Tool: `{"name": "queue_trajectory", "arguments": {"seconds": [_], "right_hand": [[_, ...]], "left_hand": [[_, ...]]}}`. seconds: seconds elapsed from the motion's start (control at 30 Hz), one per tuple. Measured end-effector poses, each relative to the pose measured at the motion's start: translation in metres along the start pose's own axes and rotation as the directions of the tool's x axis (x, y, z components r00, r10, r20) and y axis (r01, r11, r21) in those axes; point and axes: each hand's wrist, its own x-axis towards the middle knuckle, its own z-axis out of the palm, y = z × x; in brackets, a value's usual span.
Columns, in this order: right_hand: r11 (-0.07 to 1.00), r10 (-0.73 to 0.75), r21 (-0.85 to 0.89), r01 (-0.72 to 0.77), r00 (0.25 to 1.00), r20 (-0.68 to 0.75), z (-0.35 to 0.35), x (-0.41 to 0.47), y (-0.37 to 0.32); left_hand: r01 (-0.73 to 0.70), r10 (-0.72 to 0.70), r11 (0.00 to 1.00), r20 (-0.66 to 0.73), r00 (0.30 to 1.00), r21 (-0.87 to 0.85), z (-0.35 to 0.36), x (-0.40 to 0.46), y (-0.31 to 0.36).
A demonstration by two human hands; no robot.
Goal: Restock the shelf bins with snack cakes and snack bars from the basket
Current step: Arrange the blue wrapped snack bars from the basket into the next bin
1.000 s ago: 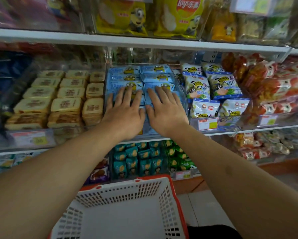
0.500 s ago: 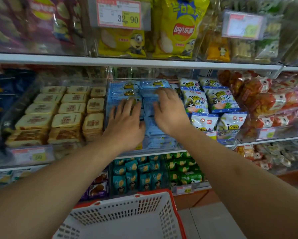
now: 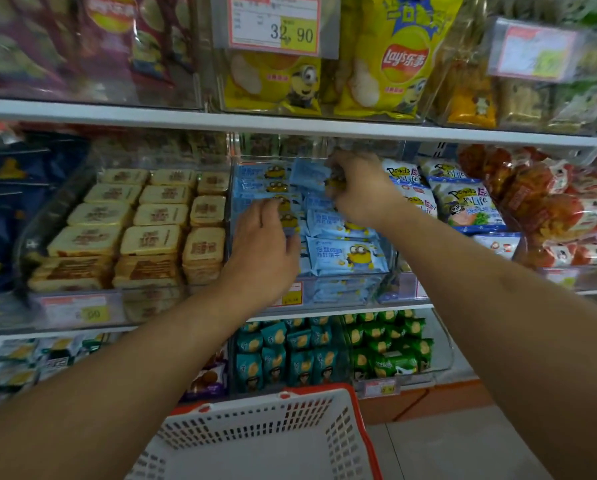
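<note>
- My left hand point(image 3: 262, 252) is in the clear bin point(image 3: 390, 258) on the middle shelf, fingers curled onto the blue snack packs point(image 3: 345, 254) in its left column; it looks like a pinch on one pack's edge, though the thumb is hidden.
- My right hand point(image 3: 357, 188) is deeper in the same bin, fingers closed round a blue pack near the back of the right column.
- The task's goods sit in that bin in two columns, stacked several deep and reaching the front lip.
- The basket point(image 3: 290, 434), white with a red rim, is below my arms; the part in view shows no goods.
- Handling, by my judgement: light foil-wrapped packs, slick and crinkly, contents probably brittle. Take each by its long edges or the crimped end seal, with mild pressure only.
- Surroundings: pale yellow cake packs point(image 3: 151, 216) fill the bin just left; panda-print bags point(image 3: 463, 202) lie just right, red bags point(image 3: 549, 209) beyond.
- Obstructions: the upper shelf edge point(image 3: 290, 124) hangs close above the back row, limiting wrist room. The bin's clear walls hem in both hands, and my forearms cross over the basket.
- Risk: the front packs are near the lip and may slide out if nudged.
</note>
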Motion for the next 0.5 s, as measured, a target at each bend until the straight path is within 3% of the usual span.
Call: {"name": "queue_trajectory", "arguments": {"seconds": [0.07,0.2,0.27,0.37,0.5], "right_hand": [[0.996,-0.07,0.049,0.069,0.997,0.024,-0.008,-0.024,-0.014],[0.981,-0.18,0.092,0.17,0.977,0.113,-0.007,-0.067,-0.051],[0.967,-0.256,0.035,0.254,0.952,0.165,0.006,-0.077,-0.066],[0.959,-0.283,0.045,0.28,0.937,0.204,0.024,-0.085,-0.068],[0.969,-0.206,0.15,0.198,0.978,0.043,0.023,-0.102,-0.053]], "left_hand": [[0.004,-0.011,0.998,-0.109,0.994,-0.07,-0.015,-0.01,0.009],[-0.114,0.14,0.986,-0.231,0.963,0.123,-0.041,-0.033,0.013],[-0.174,0.206,0.965,-0.156,0.966,0.194,-0.042,-0.041,0.012],[-0.158,0.155,0.975,0.031,0.987,0.159,-0.031,-0.047,0.009],[-0.146,0.113,0.964,0.156,0.981,0.223,-0.012,-0.05,-0.003]]}}
